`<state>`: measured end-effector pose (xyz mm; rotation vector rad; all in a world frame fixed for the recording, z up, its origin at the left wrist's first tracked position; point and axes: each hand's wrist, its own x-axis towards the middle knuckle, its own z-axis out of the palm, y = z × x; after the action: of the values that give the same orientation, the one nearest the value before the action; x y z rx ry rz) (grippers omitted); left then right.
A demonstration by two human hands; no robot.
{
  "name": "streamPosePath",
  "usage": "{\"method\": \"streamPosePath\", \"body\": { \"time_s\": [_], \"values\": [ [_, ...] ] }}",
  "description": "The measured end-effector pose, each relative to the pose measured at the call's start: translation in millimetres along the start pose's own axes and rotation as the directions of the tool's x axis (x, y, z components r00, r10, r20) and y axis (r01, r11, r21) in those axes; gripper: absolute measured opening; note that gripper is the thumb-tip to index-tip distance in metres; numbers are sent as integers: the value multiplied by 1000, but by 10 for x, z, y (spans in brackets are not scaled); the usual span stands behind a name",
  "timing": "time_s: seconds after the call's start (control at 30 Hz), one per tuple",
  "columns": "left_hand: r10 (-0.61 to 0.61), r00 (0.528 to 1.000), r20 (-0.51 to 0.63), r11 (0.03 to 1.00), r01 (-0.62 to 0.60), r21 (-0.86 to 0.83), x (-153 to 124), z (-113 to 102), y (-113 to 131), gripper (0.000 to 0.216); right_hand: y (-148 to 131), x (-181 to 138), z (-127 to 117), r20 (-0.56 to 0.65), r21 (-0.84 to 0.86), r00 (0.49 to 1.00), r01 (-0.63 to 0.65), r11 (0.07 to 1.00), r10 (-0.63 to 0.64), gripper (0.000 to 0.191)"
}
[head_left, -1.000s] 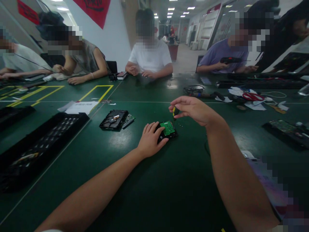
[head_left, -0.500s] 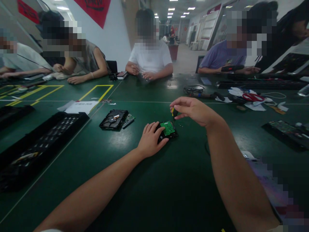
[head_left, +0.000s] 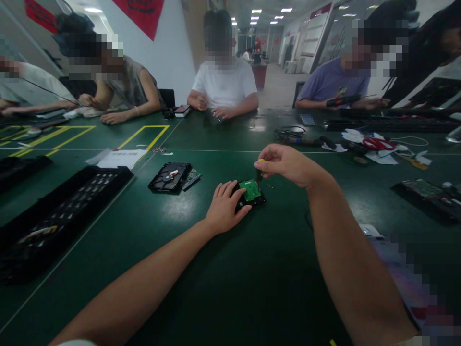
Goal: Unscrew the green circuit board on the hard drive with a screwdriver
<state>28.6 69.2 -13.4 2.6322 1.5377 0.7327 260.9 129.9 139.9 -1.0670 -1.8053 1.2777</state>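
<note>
A small black hard drive [head_left: 256, 199] with a green circuit board [head_left: 249, 190] facing up lies on the green table. My left hand [head_left: 225, 208] rests flat on its left side, fingers spread over the edge. My right hand [head_left: 286, 165] hovers above the drive's far right corner, fingers pinched on a small screwdriver [head_left: 259, 174] with a yellow and black handle. The tool stands upright with its tip down on the board.
A second, opened hard drive [head_left: 170, 177] lies to the left with a loose board beside it. Long black trays [head_left: 54, 216] sit at the left, another tray [head_left: 428, 194] at the right. Cables, red scissors [head_left: 376, 143] and paper scraps lie beyond. Several people sit across the table.
My right hand has sunk slightly and the screwdriver handle now shows less between the fingers. My left hand stays on the drive.
</note>
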Motion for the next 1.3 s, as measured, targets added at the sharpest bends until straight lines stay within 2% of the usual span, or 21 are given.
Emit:
{"method": "streamPosePath", "body": {
  "time_s": [0.23, 0.53, 0.67, 0.83, 0.93, 1.13, 1.23, 1.3],
  "values": [
    [0, 1000, -4, 1000, 0, -1, -3, 0, -3, 57, -42, 1, -8, 19, 129, 1000, -21, 991, 19, 6],
    [-2, 1000, -2, 1000, 2, -16, -1, -31, 12, 57, -14, 22, -9, 9, 139, 999, -51, 989, 50, 12],
    [-2, 1000, -2, 1000, 2, -21, -1, -30, 12, 57, 22, 34, -20, -67, 108, 996, -55, 993, 62, 27],
    [-4, 1000, -8, 1000, 4, -17, 0, -22, 6, 57, 56, 38, -38, -97, 81, 993, -64, 995, 72, 39],
    [1, 1000, -10, 1000, -1, -16, -2, -8, -5, 57, 40, 29, -44, -101, 73, 994, -32, 997, 39, 34],
    [-3, 1000, -9, 1000, 2, -28, -6, 12, -21, 57, -59, 5, -31, -38, 90, 998, -40, 995, 43, 6],
    [-1, 1000, -2, 1000, 1, -23, -5, 9, -20, 57, -50, 15, -22, -56, 97, 997, -54, 994, 60, 6],
    [0, 1000, 1, 1000, 0, -20, -4, 3, -17, 57, -22, 25, -19, -76, 95, 995, -55, 994, 62, 14]
  ]
}}
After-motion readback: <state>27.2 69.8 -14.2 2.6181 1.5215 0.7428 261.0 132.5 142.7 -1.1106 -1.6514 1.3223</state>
